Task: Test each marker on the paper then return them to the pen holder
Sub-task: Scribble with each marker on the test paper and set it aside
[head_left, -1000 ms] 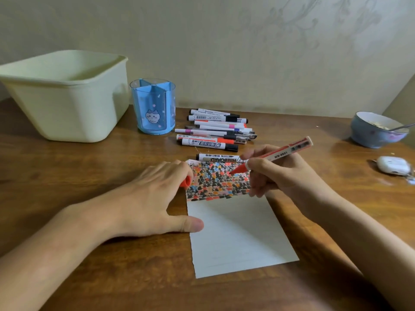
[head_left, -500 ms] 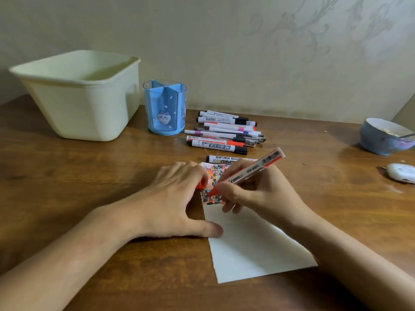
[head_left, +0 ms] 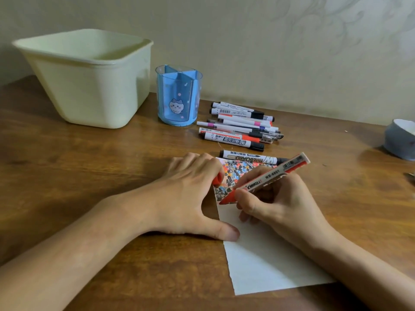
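Note:
My right hand (head_left: 271, 203) grips an uncapped red marker (head_left: 269, 176) like a pen, its tip down on the white paper (head_left: 265, 261) at the lower left of a patch of coloured scribbles (head_left: 238, 173). My left hand (head_left: 186, 196) rests on the paper's left edge, thumb stretched along it, fingers curled round the marker's red cap (head_left: 217, 180). A black whiteboard marker (head_left: 251, 157) lies just beyond the paper. Several more markers (head_left: 238, 126) lie in a pile behind it. The blue pen holder (head_left: 178, 95) stands to their left with nothing showing inside.
A large cream plastic tub (head_left: 87, 79) stands at the back left beside the pen holder. A blue-grey bowl (head_left: 399, 140) sits at the right edge of the wooden table (head_left: 78, 167). The wall runs close behind the marker pile.
My right hand has carried the red marker from the scribbles' upper right down to their lower left and lowered the tip onto the paper. The left hand has stayed put. The camera moved closer.

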{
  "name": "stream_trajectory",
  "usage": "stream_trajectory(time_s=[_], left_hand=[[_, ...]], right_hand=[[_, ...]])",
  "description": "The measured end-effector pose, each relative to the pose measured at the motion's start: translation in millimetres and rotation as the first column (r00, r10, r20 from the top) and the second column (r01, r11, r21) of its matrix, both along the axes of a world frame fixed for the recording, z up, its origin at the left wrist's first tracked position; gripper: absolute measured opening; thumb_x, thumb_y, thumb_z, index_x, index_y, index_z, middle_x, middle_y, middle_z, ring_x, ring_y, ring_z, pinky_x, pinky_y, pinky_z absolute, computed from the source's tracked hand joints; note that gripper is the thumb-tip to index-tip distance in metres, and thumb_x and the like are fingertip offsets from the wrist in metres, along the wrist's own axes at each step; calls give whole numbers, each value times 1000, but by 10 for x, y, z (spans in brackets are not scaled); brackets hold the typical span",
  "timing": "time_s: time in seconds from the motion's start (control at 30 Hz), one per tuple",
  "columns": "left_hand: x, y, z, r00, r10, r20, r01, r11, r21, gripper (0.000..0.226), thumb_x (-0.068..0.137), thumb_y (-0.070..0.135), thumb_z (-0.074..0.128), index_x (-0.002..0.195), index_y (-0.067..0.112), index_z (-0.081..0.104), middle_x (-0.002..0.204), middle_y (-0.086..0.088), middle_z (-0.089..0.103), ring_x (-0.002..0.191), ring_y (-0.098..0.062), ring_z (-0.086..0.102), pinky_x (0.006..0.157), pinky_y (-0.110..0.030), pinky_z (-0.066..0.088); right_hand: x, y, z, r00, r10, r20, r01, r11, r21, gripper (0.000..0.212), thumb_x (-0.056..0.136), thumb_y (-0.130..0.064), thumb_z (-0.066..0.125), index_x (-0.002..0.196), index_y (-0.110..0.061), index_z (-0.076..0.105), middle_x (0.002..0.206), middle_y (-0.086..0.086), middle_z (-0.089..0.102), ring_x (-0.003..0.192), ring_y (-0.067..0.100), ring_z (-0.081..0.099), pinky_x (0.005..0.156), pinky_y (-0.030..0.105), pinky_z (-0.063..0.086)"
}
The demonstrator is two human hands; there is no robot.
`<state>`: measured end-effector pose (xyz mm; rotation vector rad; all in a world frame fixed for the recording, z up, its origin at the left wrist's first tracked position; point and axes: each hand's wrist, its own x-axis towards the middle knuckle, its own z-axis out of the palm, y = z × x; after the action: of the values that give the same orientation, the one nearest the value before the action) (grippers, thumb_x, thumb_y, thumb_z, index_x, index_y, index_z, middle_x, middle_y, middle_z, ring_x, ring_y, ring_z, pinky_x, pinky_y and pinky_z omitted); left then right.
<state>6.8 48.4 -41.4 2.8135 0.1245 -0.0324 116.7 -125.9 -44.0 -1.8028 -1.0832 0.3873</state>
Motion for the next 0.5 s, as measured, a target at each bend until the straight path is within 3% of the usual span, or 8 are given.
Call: stream_trajectory(time_s=[0.33, 0.5], left_hand=[[9, 22, -15, 1000, -4, -10, 4, 1000, 4, 80, 59, 89, 57, 112, 36, 30, 112, 19, 27, 110, -8, 25, 102, -36, 29], [16, 38, -31, 1000, -20, 1, 20, 1000, 9, 79, 59, 91, 56, 111, 39, 28, 110, 20, 26, 109, -7, 27, 102, -37, 29]], right_hand=[[-7, -8, 15, 1000, -3, 20, 3, 1000, -12, 5, 87, -13, 71, 86, -18, 70, 73, 3, 75, 63, 20, 73, 59, 31, 61], [-15, -4, 33, 999, 39, 36, -38, 999, -22, 11, 87, -10, 73, 84, -20, 71, 74, 1, 75, 64, 16, 73, 60, 24, 58]])
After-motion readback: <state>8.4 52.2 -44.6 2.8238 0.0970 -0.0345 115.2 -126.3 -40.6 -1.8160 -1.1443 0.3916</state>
